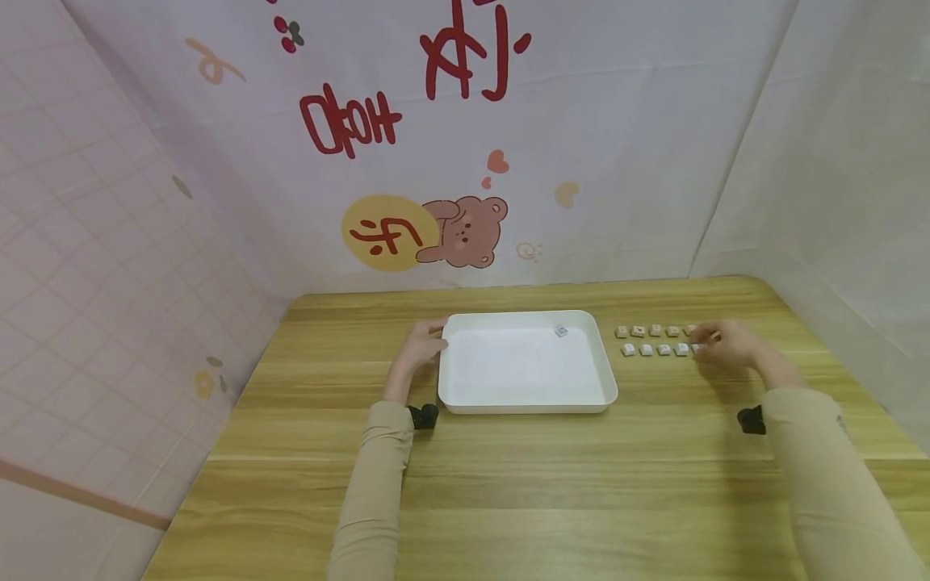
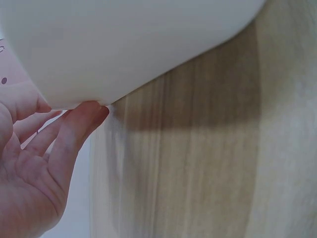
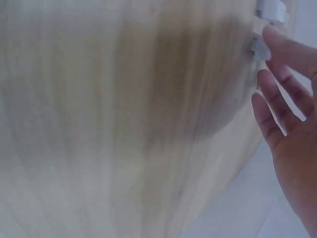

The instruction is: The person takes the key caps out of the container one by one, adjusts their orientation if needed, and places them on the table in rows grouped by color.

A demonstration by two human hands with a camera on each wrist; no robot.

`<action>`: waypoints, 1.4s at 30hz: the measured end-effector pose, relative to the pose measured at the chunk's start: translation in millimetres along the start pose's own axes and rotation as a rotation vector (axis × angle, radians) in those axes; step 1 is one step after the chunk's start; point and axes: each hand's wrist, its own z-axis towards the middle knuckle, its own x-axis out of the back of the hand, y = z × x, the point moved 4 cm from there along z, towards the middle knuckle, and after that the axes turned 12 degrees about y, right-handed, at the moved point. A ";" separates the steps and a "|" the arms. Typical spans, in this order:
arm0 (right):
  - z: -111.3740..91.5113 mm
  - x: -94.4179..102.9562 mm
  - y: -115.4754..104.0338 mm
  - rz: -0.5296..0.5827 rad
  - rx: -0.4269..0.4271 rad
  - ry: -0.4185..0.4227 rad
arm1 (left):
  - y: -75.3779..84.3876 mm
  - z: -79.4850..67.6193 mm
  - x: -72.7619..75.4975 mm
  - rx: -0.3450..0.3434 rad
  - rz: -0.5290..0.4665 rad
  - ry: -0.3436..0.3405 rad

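Observation:
A white rectangular tray (image 1: 526,407) lies on the wooden table, and one small white keycap (image 1: 561,331) sits inside it near the back right. At the tray's left side, my left hand (image 1: 421,347) holds the wall; the left wrist view shows the fingers (image 2: 81,121) against its lower edge. Right of the tray, small white keycaps stand in two rows, such as a front-row keycap (image 1: 646,349) and a back-row keycap (image 1: 656,330). At the right end of these rows, my right hand (image 1: 730,343) pinches a white keycap (image 3: 260,49) between thumb and forefinger.
The wooden table (image 1: 508,492) extends in front of the tray and to both sides. A printed white cloth (image 1: 617,161) hangs behind the table's back edge, with more cloth at left and right. Black straps with cameras (image 1: 424,417) sit on the wrists.

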 end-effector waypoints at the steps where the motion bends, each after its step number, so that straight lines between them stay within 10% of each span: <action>1: 0.6 1.8 -1.6 0.016 -0.007 -0.002 | 0.0 -0.1 0.4 -0.004 0.001 -0.001; 12: 22.9 8.4 -32.8 0.114 -0.073 0.049 | -1.2 -1.5 3.2 -0.017 0.006 -0.001; 26: 71.0 -41.4 -118.1 0.277 0.035 0.044 | -4.2 -1.7 2.1 0.007 0.027 0.016; 42: 96.2 -84.0 -170.5 0.151 0.190 -0.048 | 0.6 -0.2 0.7 0.000 0.024 0.017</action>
